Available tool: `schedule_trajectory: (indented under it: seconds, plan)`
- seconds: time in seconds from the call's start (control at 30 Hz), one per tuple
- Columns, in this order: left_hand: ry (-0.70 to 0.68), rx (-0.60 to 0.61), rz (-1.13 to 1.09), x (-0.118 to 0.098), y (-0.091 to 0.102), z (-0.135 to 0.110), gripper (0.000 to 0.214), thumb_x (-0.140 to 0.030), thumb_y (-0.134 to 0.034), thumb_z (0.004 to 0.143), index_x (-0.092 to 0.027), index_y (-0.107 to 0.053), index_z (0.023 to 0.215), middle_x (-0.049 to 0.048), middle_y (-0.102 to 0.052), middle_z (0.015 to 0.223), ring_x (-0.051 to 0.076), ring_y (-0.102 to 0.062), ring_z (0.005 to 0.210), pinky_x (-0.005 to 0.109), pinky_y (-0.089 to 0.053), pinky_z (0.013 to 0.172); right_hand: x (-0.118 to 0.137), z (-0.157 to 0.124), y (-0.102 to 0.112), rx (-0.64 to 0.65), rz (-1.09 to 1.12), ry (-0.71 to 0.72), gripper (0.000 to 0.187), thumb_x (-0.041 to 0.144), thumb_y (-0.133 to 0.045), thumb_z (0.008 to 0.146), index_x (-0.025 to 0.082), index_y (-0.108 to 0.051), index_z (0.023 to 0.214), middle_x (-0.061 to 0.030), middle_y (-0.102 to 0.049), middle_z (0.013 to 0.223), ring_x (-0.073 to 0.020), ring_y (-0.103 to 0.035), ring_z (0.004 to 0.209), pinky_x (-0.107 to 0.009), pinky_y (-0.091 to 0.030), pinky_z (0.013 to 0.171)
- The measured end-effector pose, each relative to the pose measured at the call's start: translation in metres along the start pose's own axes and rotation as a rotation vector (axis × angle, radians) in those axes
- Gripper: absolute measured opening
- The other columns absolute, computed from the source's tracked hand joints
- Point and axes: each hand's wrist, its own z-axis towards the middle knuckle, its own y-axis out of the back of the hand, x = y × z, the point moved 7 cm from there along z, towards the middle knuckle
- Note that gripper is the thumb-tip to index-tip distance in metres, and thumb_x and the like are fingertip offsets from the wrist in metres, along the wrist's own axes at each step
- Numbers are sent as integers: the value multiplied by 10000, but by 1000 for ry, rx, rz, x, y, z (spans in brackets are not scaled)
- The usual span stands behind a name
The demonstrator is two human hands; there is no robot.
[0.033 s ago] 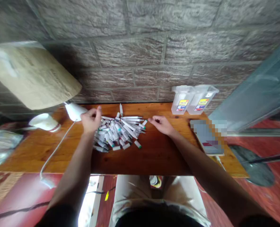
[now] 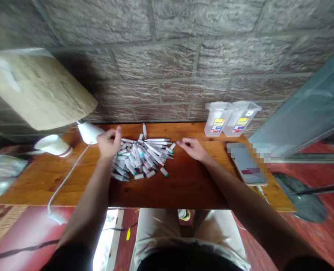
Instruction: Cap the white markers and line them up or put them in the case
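Observation:
A loose heap of white and grey marker pens [image 2: 138, 156] and caps lies on the wooden table, several with green or teal ends. At the heap's back left, my left hand [image 2: 110, 142] is closed in a loose fist, thumb up, with nothing visible in it. On the other side, my right hand [image 2: 193, 148] rests with its fingers curled in and its tip pointing at the heap, close to a green-ended cap [image 2: 172, 146]. No pen shows in that hand either. A single cap [image 2: 164, 172] lies apart at the front right, and one pen [image 2: 144, 131] points toward the wall.
Two clear plastic containers [image 2: 217, 122] with yellow labels stand at the back right. A tablet-like device [image 2: 244, 165], partly blurred out, lies by the right edge with a cable. On the left are a lamp [image 2: 48, 90], its cord and a white cup [image 2: 53, 146]. A brick wall [image 2: 172, 67] borders the back.

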Motion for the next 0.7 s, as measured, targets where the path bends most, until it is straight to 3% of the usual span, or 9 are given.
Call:
schedule_trajectory:
  seconds: [0.7]
  plan:
    - [7, 100, 35, 9, -25, -3, 429, -433, -586, 920, -176, -589, 576, -18, -512, 483, 99, -439, 471, 254, -338, 520, 3, 0, -1, 4, 13, -27, 570, 660, -547, 883, 222, -345, 578, 53, -316, 598, -105, -317, 594, -281, -283, 578]
